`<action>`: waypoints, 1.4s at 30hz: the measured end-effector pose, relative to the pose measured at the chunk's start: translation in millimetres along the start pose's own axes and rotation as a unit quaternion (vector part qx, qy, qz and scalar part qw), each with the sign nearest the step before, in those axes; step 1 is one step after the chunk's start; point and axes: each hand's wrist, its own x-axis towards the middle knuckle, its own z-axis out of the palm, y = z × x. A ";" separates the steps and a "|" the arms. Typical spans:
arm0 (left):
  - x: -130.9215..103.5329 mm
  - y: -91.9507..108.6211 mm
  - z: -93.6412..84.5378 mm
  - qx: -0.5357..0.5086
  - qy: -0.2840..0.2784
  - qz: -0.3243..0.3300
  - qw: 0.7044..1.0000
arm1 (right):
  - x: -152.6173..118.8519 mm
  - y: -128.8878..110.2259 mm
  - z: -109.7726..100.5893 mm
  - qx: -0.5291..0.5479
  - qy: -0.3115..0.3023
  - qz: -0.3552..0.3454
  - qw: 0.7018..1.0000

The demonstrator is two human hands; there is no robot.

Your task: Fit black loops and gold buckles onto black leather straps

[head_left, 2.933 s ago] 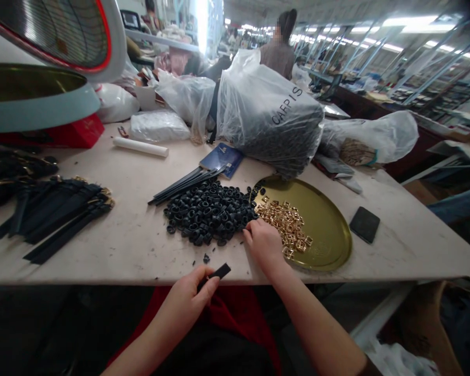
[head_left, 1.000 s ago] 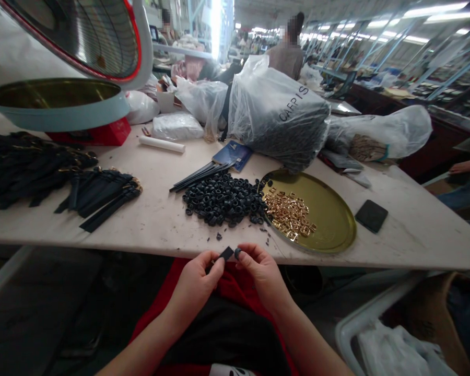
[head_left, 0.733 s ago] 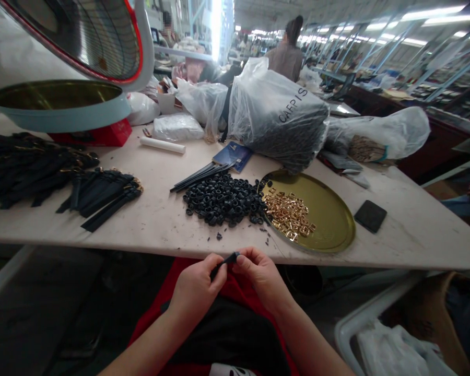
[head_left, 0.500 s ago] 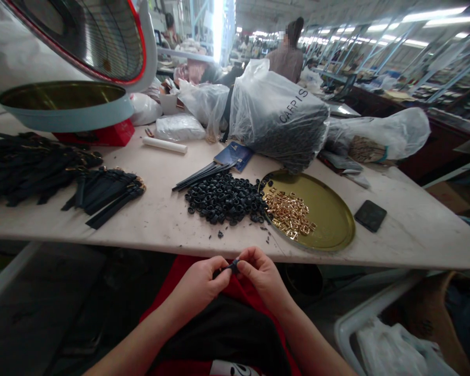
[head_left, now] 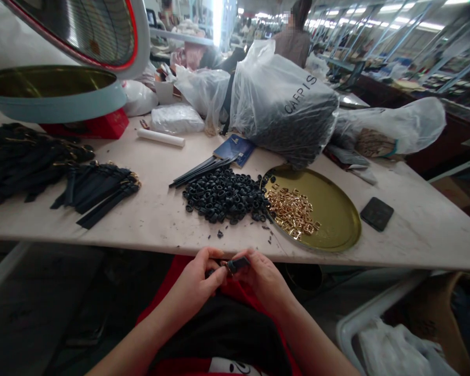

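Above my lap, just below the table's front edge, my left hand [head_left: 206, 271] and my right hand [head_left: 260, 271] meet at a short dark strap [head_left: 238, 264] with a small gold buckle [head_left: 227, 267]. My left fingers pinch it at the buckle side. The fingers of my right hand close on its other side. Beyond my hands lies a heap of small black loops [head_left: 225, 196]. It touches a round gold tray [head_left: 337, 219] holding many gold buckles [head_left: 293, 211]. Thin black strips [head_left: 199, 169] rest behind the loops, partly on a blue booklet [head_left: 235, 149].
Black straps with gold fittings [head_left: 102, 190] lie at the left, near a blue-rimmed tin [head_left: 55, 102] on a red base. A large plastic bag [head_left: 282, 104], a white roll [head_left: 160, 138] and a dark flat device [head_left: 377, 213] are also on the table [head_left: 141, 230]. A person [head_left: 295, 42] is behind.
More of the dark strap and the gold buckle now show between my hands. My left hand has shifted slightly left, and the camera view has shifted a little.
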 end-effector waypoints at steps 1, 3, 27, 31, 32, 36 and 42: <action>1.4 1.7 -1.1 0.004 0.001 -0.013 1.000 | 2.2 0.6 -0.7 0.020 0.003 0.016 1.000; 3.7 6.8 -3.0 0.025 0.009 -0.033 0.999 | 6.6 2.4 -3.1 0.039 0.004 0.055 0.998; 0.4 17.5 -5.6 -0.033 -0.055 -0.093 0.994 | 9.7 -0.6 -6.6 -0.154 0.081 -0.005 0.985; -6.8 16.1 -3.1 -0.043 -0.066 -0.096 0.992 | -1.8 -3.0 -9.6 -0.314 0.011 -0.065 0.947; -8.5 15.2 -2.1 -0.038 -0.070 -0.100 0.992 | -5.5 -4.2 -11.0 -0.367 -0.023 -0.074 0.927; -17.3 7.7 1.3 -0.035 -0.102 -0.104 0.989 | -19.6 -8.4 -15.5 -0.495 -0.095 -0.110 0.857; -32.9 -3.5 3.3 -0.071 -0.128 -0.107 0.983 | -33.9 -9.8 -14.4 -0.538 -0.125 -0.116 0.825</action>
